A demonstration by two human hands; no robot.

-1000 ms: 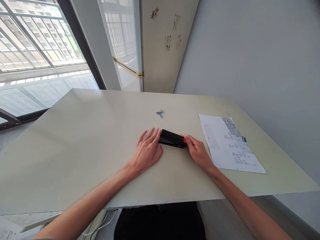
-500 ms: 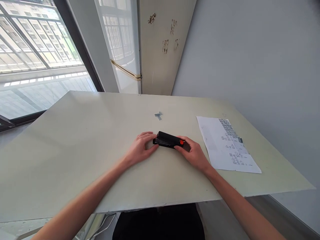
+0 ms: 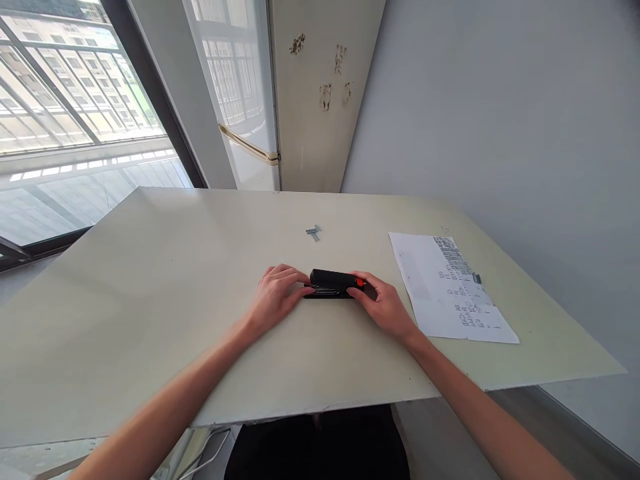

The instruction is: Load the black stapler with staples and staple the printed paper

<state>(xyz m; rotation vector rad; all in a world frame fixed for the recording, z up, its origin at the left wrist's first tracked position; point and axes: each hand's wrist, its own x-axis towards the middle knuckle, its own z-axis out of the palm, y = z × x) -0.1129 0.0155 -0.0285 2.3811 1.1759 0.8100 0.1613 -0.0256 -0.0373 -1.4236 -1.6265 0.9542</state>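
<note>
A black stapler point(image 3: 334, 280) with a red patch at its right end rests on the table in front of me. Its upper arm stands a little apart from the base, with the gap facing left. My right hand point(image 3: 384, 303) grips the right end between thumb and fingers. At the left tip, my left hand point(image 3: 277, 293) pinches the front end of the stapler, thumb on the near side and fingers on the far side. Beyond the stapler lies a small group of grey staple strips point(image 3: 313, 233).
A white printed sheet point(image 3: 425, 287) lies to the right, with a small dark grey piece point(image 3: 477, 278) at its right edge. A fridge point(image 3: 320, 133) stands behind the pale table point(image 3: 150, 267), a grey wall point(image 3: 500, 120) on the right, and a window point(image 3: 75, 100) on the left.
The stapler has turned to lie nearly level across my view, and the gap between its arm and base looks wider. My left hand has shifted slightly left with its end.
</note>
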